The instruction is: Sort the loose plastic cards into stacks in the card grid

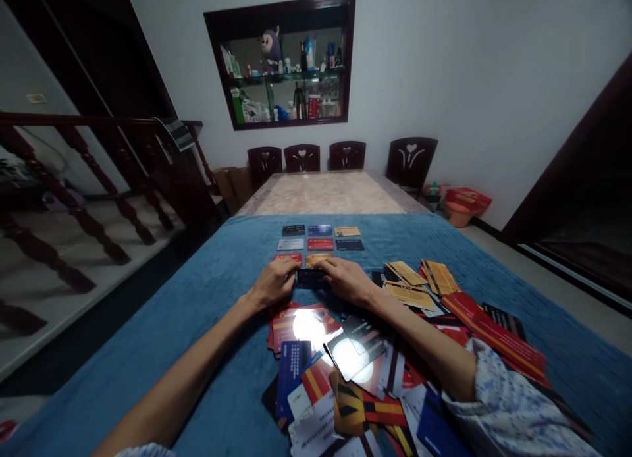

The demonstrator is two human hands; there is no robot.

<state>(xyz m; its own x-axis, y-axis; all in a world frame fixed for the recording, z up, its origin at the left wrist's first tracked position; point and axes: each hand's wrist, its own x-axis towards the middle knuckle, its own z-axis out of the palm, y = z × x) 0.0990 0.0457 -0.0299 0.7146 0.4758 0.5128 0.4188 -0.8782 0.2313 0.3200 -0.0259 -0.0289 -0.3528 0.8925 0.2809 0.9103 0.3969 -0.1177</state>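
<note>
Grips a dark card (309,280) between the clamped fingers of left hand (273,282) and right hand (348,278), with a yellow card (313,259) just beyond the fingertips, and may nudge that neighbour crooked if releasing one end too early.

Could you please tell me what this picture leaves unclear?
All in the head view:
Dark card between the hands: right end hidden behind the right hand; lettering too small.
Red card: lower part hidden behind the left hand.
Loose pile: lower cards covered by upper ones; glare whitens some.
Right sleeve: cut off by the bottom edge.
</note>
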